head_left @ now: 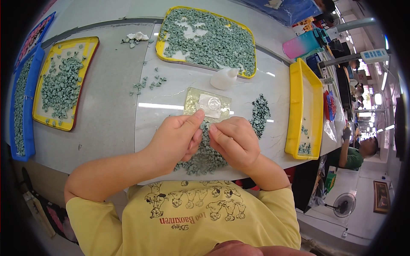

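Note:
My left hand (181, 135) and my right hand (235, 141) are close together over the near part of the table, fingers curled and thumbs pressed on them. Whatever they pinch is too small or hidden to make out. Below them lies a heap of small grey-green pieces (203, 160), partly covered by my hands. Just beyond is a clear yellowish pad (192, 100) bearing a white paper square (204, 112) and a small round clear dish (213, 103). Behind the pad stands a white squeeze bottle (224, 79) with a thin nozzle.
A yellow-rimmed tray (159, 50) of green pieces lies at the back, another yellow tray (87, 64) at left beside a blue bin (30, 123). Right of my hands are a darker green pile (259, 115) and a yellow bin (294, 106). A co-worker (354, 158) is far right.

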A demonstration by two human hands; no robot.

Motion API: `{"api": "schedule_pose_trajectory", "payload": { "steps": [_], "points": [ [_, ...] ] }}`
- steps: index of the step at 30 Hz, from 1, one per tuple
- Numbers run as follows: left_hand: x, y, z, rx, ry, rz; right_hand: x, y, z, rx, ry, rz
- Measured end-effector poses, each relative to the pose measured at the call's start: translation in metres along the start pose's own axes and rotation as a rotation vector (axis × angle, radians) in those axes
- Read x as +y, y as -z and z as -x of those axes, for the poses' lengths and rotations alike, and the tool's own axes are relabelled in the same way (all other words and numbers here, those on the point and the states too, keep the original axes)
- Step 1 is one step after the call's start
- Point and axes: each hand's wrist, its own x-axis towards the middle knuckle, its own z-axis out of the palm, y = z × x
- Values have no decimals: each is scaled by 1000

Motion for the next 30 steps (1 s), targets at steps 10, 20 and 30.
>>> {"api": "schedule_pose_trajectory", "payload": {
  "steps": [10, 20, 30],
  "points": [
    [-9, 7, 1, 73, -183, -122, -7, -11, -5, 10, 89, 131],
    [-14, 0, 10, 221, -535, -410, -7, -14, -4, 89, 78, -28],
    [-30, -3, 1, 369, -766, -465, -19, -16, -7, 105, 131, 178]
  ]
}}
